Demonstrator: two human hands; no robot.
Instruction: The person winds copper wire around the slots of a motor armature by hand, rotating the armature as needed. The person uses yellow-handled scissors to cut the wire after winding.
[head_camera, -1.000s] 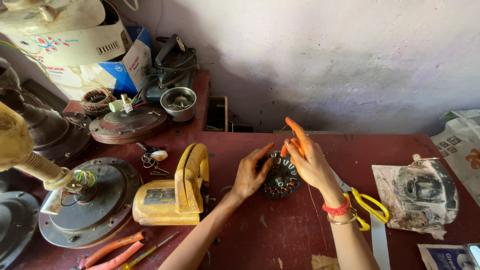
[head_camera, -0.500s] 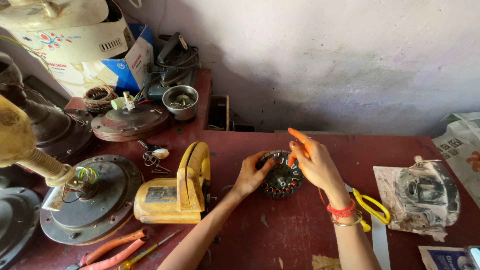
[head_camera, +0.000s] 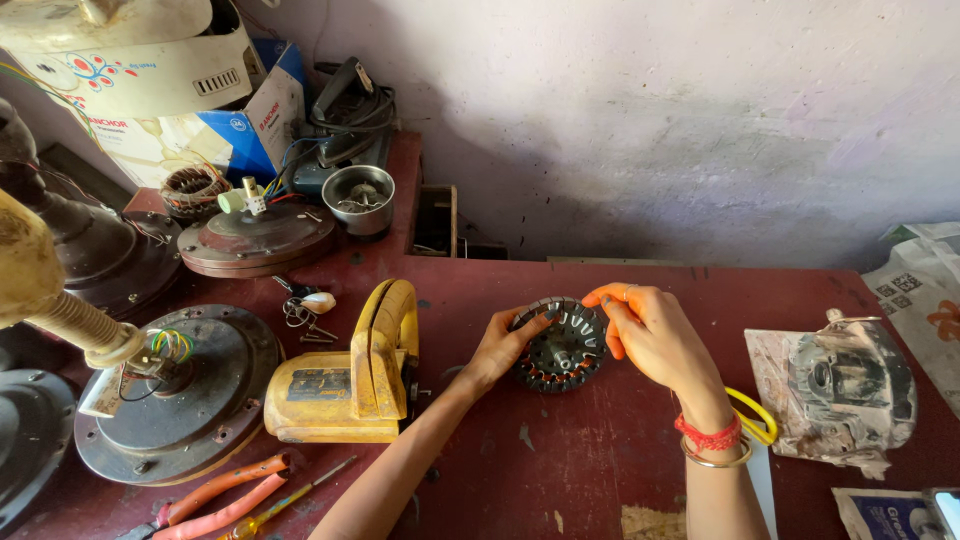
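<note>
— Holding the stator (head_camera: 562, 345) flat on the desk (head_camera: 600, 460): left hand (head_camera: 500, 345) pinches its left rim, right hand (head_camera: 650, 335) its right.

— Good. Keep both grips on the rim, off the windings, so it stays level.

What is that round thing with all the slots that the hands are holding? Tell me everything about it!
The round slotted part looks like dark grey metal, a ring of teeth with copper-coloured wire at its lower edge and a hub in the middle. It rests on the red table, tilted toward the camera. The left hand grips its left rim; the right hand, fingertips stained orange, touches its upper right.
</note>
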